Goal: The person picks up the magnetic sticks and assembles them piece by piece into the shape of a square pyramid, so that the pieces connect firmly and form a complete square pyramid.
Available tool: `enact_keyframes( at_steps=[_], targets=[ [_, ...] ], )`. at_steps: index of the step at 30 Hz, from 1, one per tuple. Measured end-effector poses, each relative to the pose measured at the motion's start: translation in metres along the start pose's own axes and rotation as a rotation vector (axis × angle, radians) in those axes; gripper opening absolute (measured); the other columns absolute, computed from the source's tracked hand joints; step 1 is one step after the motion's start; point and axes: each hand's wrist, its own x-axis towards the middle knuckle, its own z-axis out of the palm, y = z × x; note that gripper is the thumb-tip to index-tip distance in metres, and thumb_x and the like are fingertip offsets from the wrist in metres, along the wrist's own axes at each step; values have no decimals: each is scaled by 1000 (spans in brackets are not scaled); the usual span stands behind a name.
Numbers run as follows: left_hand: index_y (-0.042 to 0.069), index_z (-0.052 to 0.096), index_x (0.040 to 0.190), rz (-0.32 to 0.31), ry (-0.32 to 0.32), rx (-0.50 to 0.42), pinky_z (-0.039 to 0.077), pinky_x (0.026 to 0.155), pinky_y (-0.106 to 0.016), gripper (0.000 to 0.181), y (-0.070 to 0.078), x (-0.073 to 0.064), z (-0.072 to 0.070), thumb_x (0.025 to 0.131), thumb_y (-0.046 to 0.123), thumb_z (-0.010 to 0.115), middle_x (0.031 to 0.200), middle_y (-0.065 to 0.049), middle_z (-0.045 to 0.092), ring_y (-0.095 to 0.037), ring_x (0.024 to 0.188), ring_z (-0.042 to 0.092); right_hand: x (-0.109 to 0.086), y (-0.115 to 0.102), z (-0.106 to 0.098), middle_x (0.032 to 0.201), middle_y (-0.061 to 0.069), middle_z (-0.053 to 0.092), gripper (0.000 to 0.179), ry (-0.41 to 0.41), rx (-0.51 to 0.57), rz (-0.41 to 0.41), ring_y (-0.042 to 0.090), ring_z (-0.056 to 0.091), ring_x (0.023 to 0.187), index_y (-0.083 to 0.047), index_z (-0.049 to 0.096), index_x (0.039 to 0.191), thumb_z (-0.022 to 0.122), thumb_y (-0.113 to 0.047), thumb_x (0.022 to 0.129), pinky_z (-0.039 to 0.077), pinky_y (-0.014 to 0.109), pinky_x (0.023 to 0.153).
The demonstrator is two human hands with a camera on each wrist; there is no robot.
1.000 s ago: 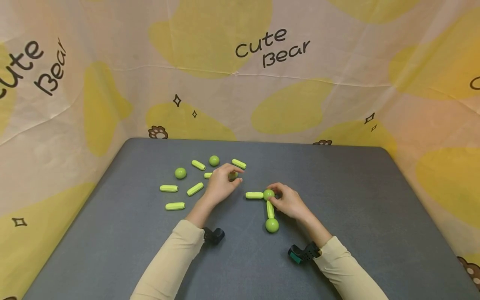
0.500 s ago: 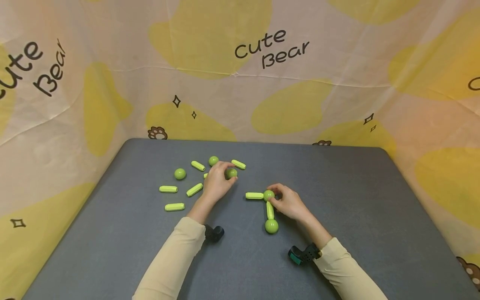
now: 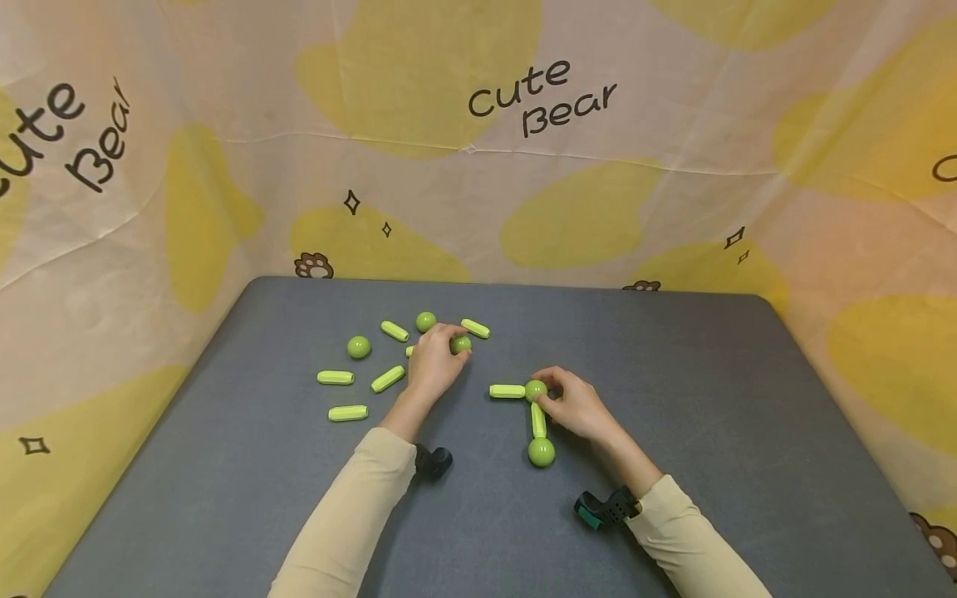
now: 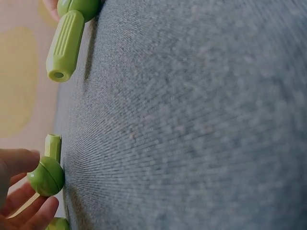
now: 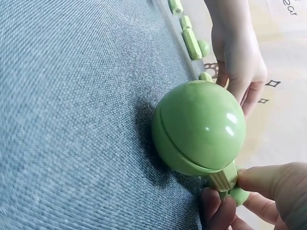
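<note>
In the head view my left hand [image 3: 436, 359] has its thumb and fingers round a loose green ball [image 3: 461, 344] on the table. The left wrist view shows the thumb on one side of this ball [image 4: 46, 176] and fingers on the other. My right hand [image 3: 576, 403] pinches the corner ball [image 3: 534, 390] of an L-shaped piece. One light-green stick [image 3: 507, 391] points left from that ball; another stick [image 3: 538, 420] runs toward me to an end ball [image 3: 542, 452]. Close up in the right wrist view, the end ball [image 5: 199, 127] partly hides the pinched joint.
Around the left hand lie several loose sticks, among them a slanted stick [image 3: 388, 379] and a near stick [image 3: 348, 413]. Two more balls, a left ball [image 3: 359, 347] and a far ball [image 3: 425, 321], sit on the grey table [image 3: 710, 399]. A printed cloth [image 3: 583, 212] stands behind.
My left hand has shifted slightly left and drawn its thumb and fingers in around the loose ball. The right hand and the L-shaped piece have stayed in place.
</note>
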Motion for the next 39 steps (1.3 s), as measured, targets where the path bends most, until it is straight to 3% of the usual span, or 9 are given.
enact_keyframes(
  at_steps=[6, 20, 30, 39],
  targets=[
    [13, 69, 105, -9, -6, 11, 49, 77, -42, 29, 0, 2, 2, 77, 13, 73, 107, -5, 63, -26, 100, 60, 0, 0, 1, 103, 11, 61, 31, 1, -2, -5, 11, 55, 57, -9, 57, 118, 61, -14, 88, 47, 27, 52],
    [11, 69, 104, 44, -6, -6, 49, 79, -39, 27, 1, -5, -2, 77, 10, 72, 106, -7, 64, -26, 97, 61, 0, 0, 2, 102, 12, 61, 30, 9, -9, -8, 11, 55, 56, -9, 58, 117, 62, -13, 87, 47, 26, 52],
    [10, 70, 103, 160, -65, -71, 47, 65, -31, 26, 7, -16, -13, 77, 7, 71, 99, -4, 64, -16, 75, 58, -1, -1, 0, 101, 11, 61, 29, 5, -5, 0, 11, 56, 57, -10, 58, 116, 61, -14, 88, 47, 27, 52],
    [10, 70, 102, 234, -118, -79, 45, 63, -27, 25, 4, -31, -22, 78, 7, 71, 98, -3, 65, -13, 72, 56, -1, 1, 0, 101, 11, 61, 29, 4, -2, -13, 10, 55, 56, -9, 58, 116, 61, -14, 87, 47, 26, 52]
  ],
)
